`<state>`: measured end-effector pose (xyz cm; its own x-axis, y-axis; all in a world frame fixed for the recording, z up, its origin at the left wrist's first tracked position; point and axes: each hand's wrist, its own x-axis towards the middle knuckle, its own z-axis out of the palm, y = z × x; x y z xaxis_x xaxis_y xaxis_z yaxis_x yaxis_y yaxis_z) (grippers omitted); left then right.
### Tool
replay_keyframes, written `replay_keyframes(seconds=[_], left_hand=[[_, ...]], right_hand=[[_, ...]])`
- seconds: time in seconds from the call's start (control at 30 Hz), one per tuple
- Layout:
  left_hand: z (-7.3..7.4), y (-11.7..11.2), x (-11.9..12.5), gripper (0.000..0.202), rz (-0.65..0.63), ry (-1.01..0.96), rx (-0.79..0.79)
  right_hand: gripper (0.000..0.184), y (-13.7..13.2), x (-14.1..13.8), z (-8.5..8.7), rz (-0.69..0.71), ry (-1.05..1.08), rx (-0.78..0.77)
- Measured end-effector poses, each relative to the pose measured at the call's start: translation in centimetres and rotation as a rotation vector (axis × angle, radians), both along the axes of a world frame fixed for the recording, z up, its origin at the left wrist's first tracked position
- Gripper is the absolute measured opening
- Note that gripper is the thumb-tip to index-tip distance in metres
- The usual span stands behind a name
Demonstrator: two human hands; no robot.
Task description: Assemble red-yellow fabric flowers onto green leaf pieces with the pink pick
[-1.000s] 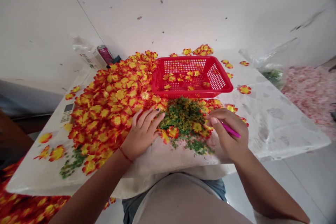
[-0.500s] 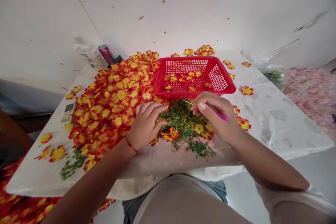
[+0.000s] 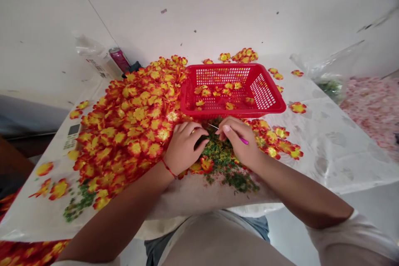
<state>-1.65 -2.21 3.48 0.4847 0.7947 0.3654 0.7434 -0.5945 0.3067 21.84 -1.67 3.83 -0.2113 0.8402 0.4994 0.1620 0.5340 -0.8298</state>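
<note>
My right hand (image 3: 238,136) is closed round a thin metal needle tool with a purple handle (image 3: 244,141), its point toward my left hand. My left hand (image 3: 187,145), with a red string at the wrist, curves over the right edge of a heap of red-and-yellow artificial flowers (image 3: 137,120). Its thumb and index finger arch toward each other with a small gap, and no held thing shows there. Between and below the hands lies a pile of small green artificial sprigs (image 3: 222,149), with a few flowers (image 3: 206,163) on it.
Behind the hands stands a red plastic basket (image 3: 233,113) holding several flowers. More flowers (image 3: 280,143) lie on the right of the covered table (image 3: 311,141). A purple can (image 3: 119,59) stands at the back left; pale pink petals (image 3: 370,108) are heaped at the far right.
My right hand with the needle tool has moved left, toward my left hand. The left hand has shifted slightly right, and its thumb and fingers have drawn closer together.
</note>
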Motion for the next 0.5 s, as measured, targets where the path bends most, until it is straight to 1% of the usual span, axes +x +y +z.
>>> replay_keyframes(seconds=[0.13,0.2,0.3,0.4,0.5], left_hand=[[-0.4,0.2,-0.2,0.008,-0.008,-0.025,0.009],[-0.4,0.2,-0.2,0.007,-0.007,-0.072,0.014],[-0.3,0.0,-0.3,0.007,-0.008,-0.247,0.018],[-0.2,-0.2,-0.5,0.006,-0.009,-0.462,0.017],[-0.3,-0.4,-0.7,0.007,-0.011,-0.594,0.025]], right_hand=[[0.032,-0.3,-0.2,0.1,0.034,-0.053,0.118],[0.029,-0.5,-0.2,0.1,0.037,-0.053,0.178],[0.025,-1.0,0.0,-0.1,0.031,-0.020,0.238],[0.018,-1.3,0.1,-0.7,0.027,0.038,0.220],[0.024,-1.3,-0.1,-1.0,0.063,0.052,0.241]])
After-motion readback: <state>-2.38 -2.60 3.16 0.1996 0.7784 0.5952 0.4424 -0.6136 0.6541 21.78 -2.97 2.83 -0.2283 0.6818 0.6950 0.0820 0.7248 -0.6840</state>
